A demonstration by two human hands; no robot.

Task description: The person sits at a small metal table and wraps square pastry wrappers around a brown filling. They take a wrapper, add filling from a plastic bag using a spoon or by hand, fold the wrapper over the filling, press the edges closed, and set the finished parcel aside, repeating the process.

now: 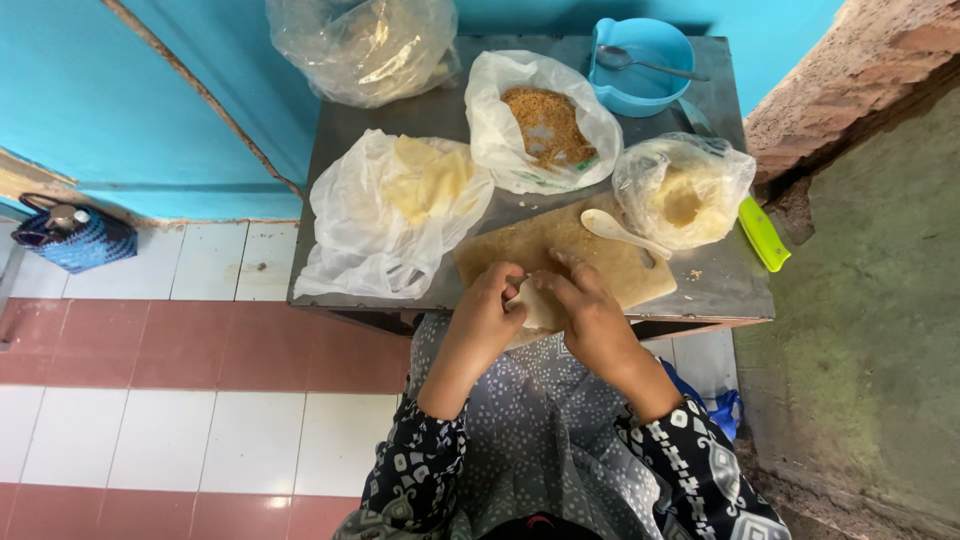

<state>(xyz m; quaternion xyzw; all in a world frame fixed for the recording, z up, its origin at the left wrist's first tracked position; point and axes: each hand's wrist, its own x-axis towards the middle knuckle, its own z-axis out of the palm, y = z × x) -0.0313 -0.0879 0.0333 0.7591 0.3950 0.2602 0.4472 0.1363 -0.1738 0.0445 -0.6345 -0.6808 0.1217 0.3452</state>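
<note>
My left hand (482,318) and my right hand (592,315) are both closed around a pale folded pastry sheet (533,303) at the near edge of a wooden cutting board (560,248). The sheet is mostly hidden between my fingers. A white spoon (620,232) lies on the board just beyond my right hand. A clear bag of pale filling (683,190) stands right of the board, next to that spoon. A white bag of brown crumbs (543,123) sits behind the board. A white bag of pale wrappers (400,205) lies to the left.
Everything rests on a small grey metal table (725,290) against a blue wall. A blue bowl with a metal spoon (640,65) stands at the back right, a large clear bag (362,45) at the back left. A green-handled knife (763,233) lies at the right edge. A woven blue basket (75,238) sits on the tiled floor.
</note>
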